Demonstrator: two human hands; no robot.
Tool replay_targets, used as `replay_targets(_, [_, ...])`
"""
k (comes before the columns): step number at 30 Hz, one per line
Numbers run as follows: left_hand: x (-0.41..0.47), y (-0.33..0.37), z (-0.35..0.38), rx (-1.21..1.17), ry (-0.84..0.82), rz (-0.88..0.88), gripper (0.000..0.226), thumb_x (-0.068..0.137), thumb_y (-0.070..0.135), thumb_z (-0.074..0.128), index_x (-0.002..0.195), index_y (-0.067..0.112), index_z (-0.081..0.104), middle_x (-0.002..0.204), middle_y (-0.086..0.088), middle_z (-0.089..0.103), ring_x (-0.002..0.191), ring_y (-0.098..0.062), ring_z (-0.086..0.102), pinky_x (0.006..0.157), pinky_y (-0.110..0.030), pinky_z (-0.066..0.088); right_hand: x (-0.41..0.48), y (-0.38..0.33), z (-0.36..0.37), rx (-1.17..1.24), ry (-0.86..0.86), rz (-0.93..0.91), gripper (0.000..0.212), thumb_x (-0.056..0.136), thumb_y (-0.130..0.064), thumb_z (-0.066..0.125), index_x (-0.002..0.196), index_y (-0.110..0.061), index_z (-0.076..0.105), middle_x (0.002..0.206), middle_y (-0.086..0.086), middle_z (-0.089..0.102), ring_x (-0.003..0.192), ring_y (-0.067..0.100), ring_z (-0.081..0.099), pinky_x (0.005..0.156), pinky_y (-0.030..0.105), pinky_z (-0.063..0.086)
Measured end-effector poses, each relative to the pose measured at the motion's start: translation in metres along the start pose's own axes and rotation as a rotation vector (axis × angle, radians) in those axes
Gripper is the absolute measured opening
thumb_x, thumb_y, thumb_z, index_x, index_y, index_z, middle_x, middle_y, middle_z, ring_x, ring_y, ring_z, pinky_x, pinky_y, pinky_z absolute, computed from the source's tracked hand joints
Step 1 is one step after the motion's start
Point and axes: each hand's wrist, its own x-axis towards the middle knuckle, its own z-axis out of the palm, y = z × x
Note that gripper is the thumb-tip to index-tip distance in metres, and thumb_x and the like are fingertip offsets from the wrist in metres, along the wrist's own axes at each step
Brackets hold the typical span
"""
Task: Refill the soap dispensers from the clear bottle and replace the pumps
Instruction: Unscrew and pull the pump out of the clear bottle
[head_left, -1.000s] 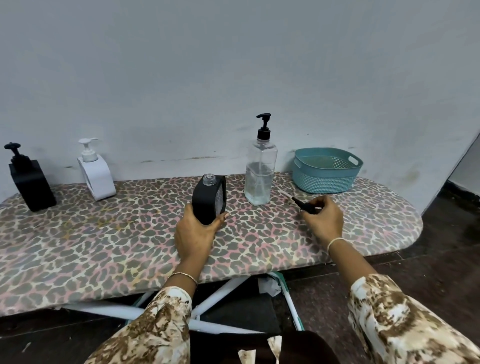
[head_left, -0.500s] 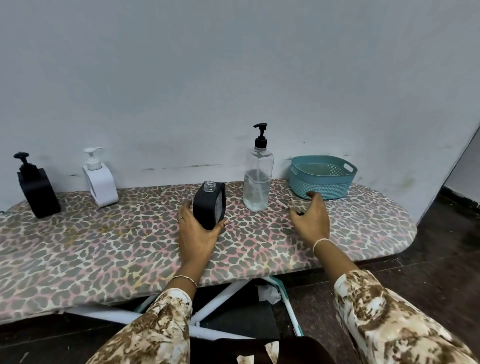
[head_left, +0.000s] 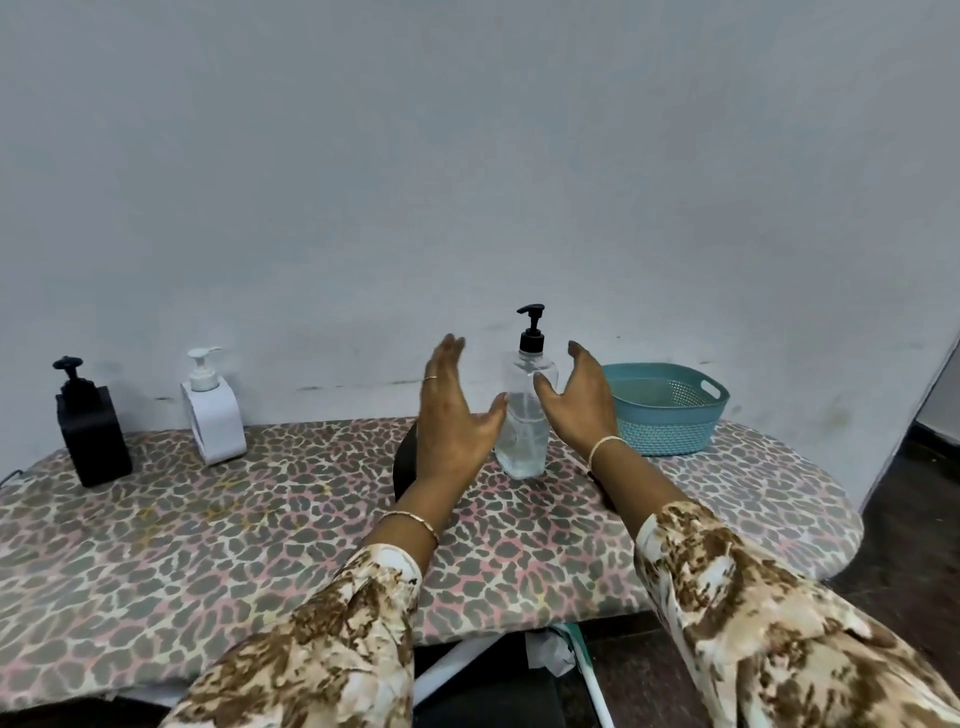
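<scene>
The clear bottle with a black pump stands upright on the leopard-print board, partly full of clear liquid. My left hand and my right hand are raised on either side of it, fingers spread, neither touching it. A black dispenser without its pump stands behind my left wrist, mostly hidden. Another black dispenser and a white dispenser, both with pumps on, stand at the back left.
A teal perforated basket sits at the back right, close to my right hand. The wall runs right behind the board. The board's rounded end is at the right, with dark floor beyond it.
My left hand has let go of the open black dispenser and my right hand has left the board and the pump it put down. Both have risen to flank the clear bottle.
</scene>
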Motion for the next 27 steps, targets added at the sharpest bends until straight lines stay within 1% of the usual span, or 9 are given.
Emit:
replay_targets(4, [0.018, 0.011, 0.033, -0.037, -0.218, -0.078, 0.089, 0.079, 0.024, 0.076, 0.149, 0.012, 0.024, 0.156, -0.006, 0.026, 0.144, -0.018, 0.024, 0.115, -0.025, 0.023, 0.028, -0.003, 0.01, 0.054, -0.03, -0.006, 0.062, 0.09, -0.038, 0.061, 0.14, -0.007, 0.042, 0.141, 0.01, 0.05, 0.129, 0.025, 0.046, 0.106, 0.038, 0.039])
replay_targets(7, [0.029, 0.008, 0.053, -0.016, -0.387, -0.228, 0.104, 0.076, 0.028, 0.08, 0.152, 0.009, 0.012, 0.159, -0.009, 0.017, 0.147, -0.023, 0.016, 0.118, -0.035, 0.023, 0.042, -0.003, 0.017, 0.095, -0.009, 0.003, 0.059, 0.085, -0.042, 0.067, 0.132, -0.009, 0.053, 0.13, 0.007, 0.059, 0.119, 0.024, 0.056, 0.099, 0.04, 0.045])
replay_targets(9, [0.033, 0.003, 0.064, -0.005, -0.439, -0.272, 0.11, 0.074, 0.03, 0.082, 0.153, 0.009, 0.009, 0.16, -0.009, 0.015, 0.148, -0.024, 0.014, 0.118, -0.038, 0.023, 0.049, -0.001, 0.022, 0.109, 0.012, -0.007, 0.052, 0.082, -0.042, 0.071, 0.124, -0.012, 0.059, 0.123, 0.005, 0.063, 0.112, 0.022, 0.059, 0.094, 0.037, 0.047])
replay_targets(12, [0.04, -0.007, 0.076, -0.061, -0.388, -0.309, 0.109, 0.057, 0.043, 0.085, 0.145, 0.018, 0.028, 0.148, -0.004, 0.04, 0.138, -0.022, 0.036, 0.11, -0.043, 0.039, 0.055, 0.0, 0.028, 0.121, 0.045, -0.028, 0.043, 0.078, -0.044, 0.074, 0.109, -0.015, 0.066, 0.107, 0.001, 0.067, 0.102, 0.017, 0.062, 0.086, 0.034, 0.049])
replay_targets(14, [0.044, -0.008, 0.084, -0.075, -0.342, -0.326, 0.092, 0.052, 0.043, 0.08, 0.132, 0.021, 0.04, 0.129, 0.001, 0.056, 0.123, -0.02, 0.052, 0.098, -0.042, 0.049, 0.057, 0.0, 0.03, 0.122, 0.076, -0.023, 0.042, 0.075, -0.046, 0.076, 0.102, -0.015, 0.067, 0.101, 0.0, 0.069, 0.095, 0.016, 0.063, 0.082, 0.032, 0.05])
replay_targets(17, [0.049, -0.003, 0.087, -0.059, -0.263, -0.309, 0.073, 0.064, 0.041, 0.074, 0.128, 0.02, 0.045, 0.121, 0.0, 0.059, 0.114, -0.021, 0.056, 0.091, -0.04, 0.051, 0.057, -0.004, 0.03, 0.134, 0.144, -0.005, 0.039, 0.074, -0.049, 0.076, 0.093, -0.016, 0.07, 0.094, -0.001, 0.072, 0.087, 0.015, 0.065, 0.075, 0.029, 0.05])
replay_targets(20, [0.051, -0.004, 0.09, -0.061, -0.22, -0.311, 0.057, 0.071, 0.041, 0.072, 0.121, 0.023, 0.05, 0.109, 0.003, 0.064, 0.102, -0.02, 0.061, 0.082, -0.035, 0.052, 0.061, -0.004, 0.03, 0.191, 0.127, 0.02, 0.033, 0.075, -0.048, 0.075, 0.088, -0.017, 0.071, 0.089, -0.002, 0.073, 0.082, 0.014, 0.065, 0.07, 0.025, 0.048])
replay_targets(24, [0.05, -0.005, 0.087, -0.075, -0.2, -0.34, 0.058, 0.067, 0.04, 0.076, 0.118, 0.031, 0.05, 0.102, 0.01, 0.065, 0.094, -0.016, 0.063, 0.077, -0.03, 0.051, 0.069, -0.001, 0.031, 0.216, 0.021, -0.015, 0.028, 0.077, -0.043, 0.075, 0.089, -0.018, 0.073, 0.087, -0.004, 0.072, 0.082, 0.012, 0.066, 0.074, 0.027, 0.052])
replay_targets(27, [0.049, -0.006, 0.084, -0.075, -0.204, -0.348, 0.066, 0.062, 0.042, 0.081, 0.12, 0.034, 0.05, 0.099, 0.016, 0.062, 0.094, -0.011, 0.061, 0.079, -0.029, 0.051, 0.072, 0.004, 0.025, 0.431, -0.163, -0.01, 0.017, 0.081, -0.03, 0.075, 0.092, -0.016, 0.073, 0.088, -0.002, 0.073, 0.087, 0.011, 0.068, 0.086, 0.03, 0.053])
